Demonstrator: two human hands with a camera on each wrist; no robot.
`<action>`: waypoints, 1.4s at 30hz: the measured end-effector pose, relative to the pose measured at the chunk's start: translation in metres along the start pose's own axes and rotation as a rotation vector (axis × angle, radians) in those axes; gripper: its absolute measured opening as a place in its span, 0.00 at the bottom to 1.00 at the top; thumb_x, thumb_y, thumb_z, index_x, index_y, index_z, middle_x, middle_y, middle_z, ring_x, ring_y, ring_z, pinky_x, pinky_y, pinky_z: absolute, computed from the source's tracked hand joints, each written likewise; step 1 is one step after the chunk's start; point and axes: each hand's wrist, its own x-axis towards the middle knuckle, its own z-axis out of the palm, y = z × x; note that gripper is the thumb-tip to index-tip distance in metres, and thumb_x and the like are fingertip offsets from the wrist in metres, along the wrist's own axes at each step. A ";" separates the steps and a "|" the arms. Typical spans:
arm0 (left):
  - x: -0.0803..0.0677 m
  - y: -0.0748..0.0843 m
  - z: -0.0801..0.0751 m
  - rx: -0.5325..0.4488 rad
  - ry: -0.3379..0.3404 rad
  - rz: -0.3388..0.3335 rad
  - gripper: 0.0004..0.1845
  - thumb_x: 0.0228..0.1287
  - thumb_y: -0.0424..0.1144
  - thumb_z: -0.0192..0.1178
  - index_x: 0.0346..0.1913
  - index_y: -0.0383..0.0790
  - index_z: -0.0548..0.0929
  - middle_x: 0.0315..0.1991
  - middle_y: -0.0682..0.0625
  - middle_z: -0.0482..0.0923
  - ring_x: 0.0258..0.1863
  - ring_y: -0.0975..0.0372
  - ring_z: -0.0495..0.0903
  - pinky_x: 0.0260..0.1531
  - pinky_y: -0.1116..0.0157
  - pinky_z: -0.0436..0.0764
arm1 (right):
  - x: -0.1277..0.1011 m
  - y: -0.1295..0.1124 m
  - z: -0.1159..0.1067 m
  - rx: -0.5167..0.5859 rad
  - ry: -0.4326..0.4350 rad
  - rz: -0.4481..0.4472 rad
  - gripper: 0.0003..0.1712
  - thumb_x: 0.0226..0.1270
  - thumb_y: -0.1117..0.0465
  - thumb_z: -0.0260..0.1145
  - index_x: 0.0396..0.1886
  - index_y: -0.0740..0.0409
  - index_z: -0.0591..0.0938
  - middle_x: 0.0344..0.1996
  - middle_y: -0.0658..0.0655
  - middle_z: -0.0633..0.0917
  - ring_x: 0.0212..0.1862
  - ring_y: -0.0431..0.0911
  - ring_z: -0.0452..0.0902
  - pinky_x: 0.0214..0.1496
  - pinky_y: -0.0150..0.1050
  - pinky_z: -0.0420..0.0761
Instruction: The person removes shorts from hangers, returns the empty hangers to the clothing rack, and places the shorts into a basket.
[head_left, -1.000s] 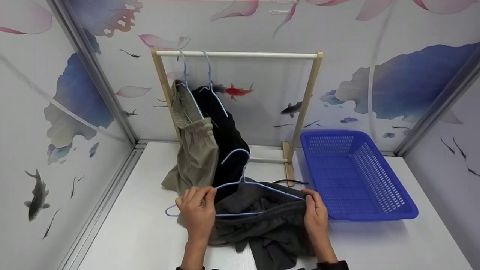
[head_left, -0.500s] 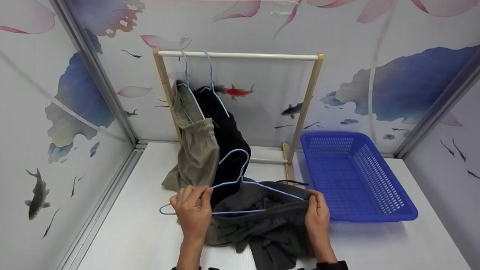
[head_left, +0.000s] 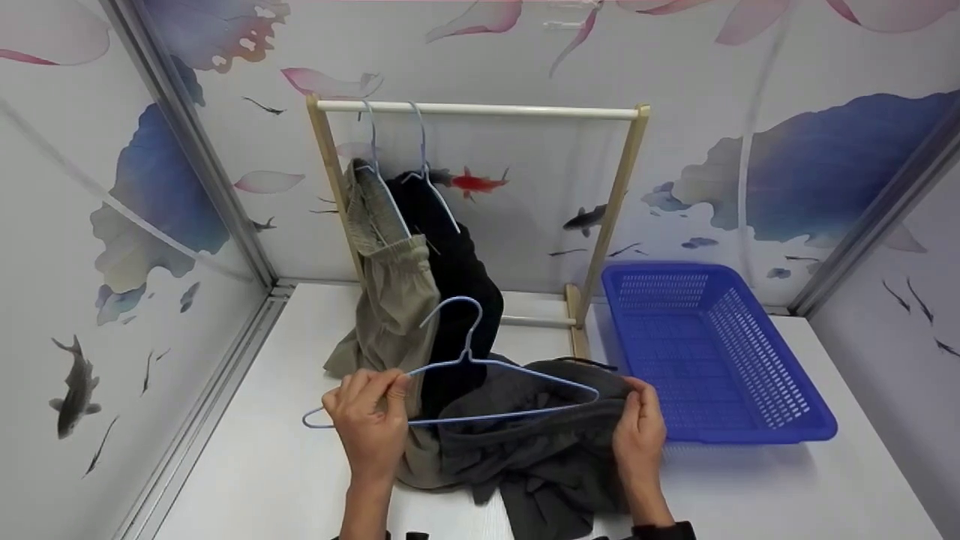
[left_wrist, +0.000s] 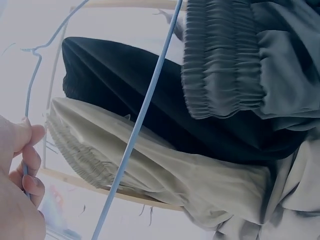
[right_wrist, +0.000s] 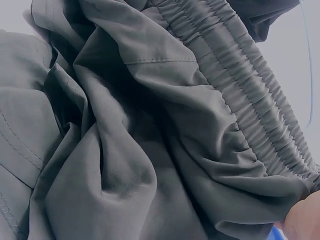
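Observation:
A pale blue wire hanger (head_left: 465,375) is held above the white table (head_left: 285,465). My left hand (head_left: 367,420) pinches its left arm; the same hanger (left_wrist: 145,110) crosses the left wrist view beside my left hand (left_wrist: 20,170). My right hand (head_left: 639,420) grips the elastic waistband of dark grey trousers (head_left: 540,442) at the hanger's right end. That ribbed waistband (right_wrist: 250,110) fills the right wrist view, my right hand (right_wrist: 305,222) at the corner. The trousers lie crumpled on the table below the hanger.
A wooden rack (head_left: 480,112) stands at the back with khaki shorts (head_left: 390,300) and a black garment (head_left: 457,277) on two hangers. A blue plastic basket (head_left: 750,405) sits at the right. Patterned walls close in left, back and right.
The hanger has shifted left and risen a little, its hook now higher. My left hand moved left with it; my right hand stayed on the waistband.

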 end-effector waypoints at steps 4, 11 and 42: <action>0.001 0.001 0.001 -0.020 0.005 0.002 0.17 0.69 0.49 0.66 0.29 0.39 0.89 0.23 0.50 0.77 0.25 0.57 0.70 0.39 0.58 0.54 | -0.001 0.000 0.000 -0.012 -0.021 0.021 0.17 0.83 0.68 0.47 0.57 0.71 0.79 0.56 0.70 0.83 0.61 0.60 0.76 0.57 0.31 0.70; -0.002 0.002 0.006 -0.020 -0.021 -0.008 0.08 0.64 0.38 0.72 0.29 0.38 0.89 0.23 0.50 0.77 0.25 0.57 0.69 0.40 0.58 0.55 | -0.002 0.003 0.001 -0.032 -0.094 -0.020 0.15 0.82 0.69 0.50 0.56 0.71 0.80 0.54 0.69 0.84 0.59 0.60 0.77 0.56 0.28 0.70; -0.022 0.021 0.046 -0.080 -0.139 -0.018 0.03 0.60 0.32 0.73 0.35 0.43 0.91 0.29 0.54 0.80 0.30 0.60 0.75 0.45 0.56 0.62 | 0.029 0.001 -0.020 0.015 -0.161 -0.550 0.17 0.59 0.79 0.71 0.47 0.63 0.89 0.43 0.62 0.89 0.51 0.41 0.79 0.58 0.20 0.68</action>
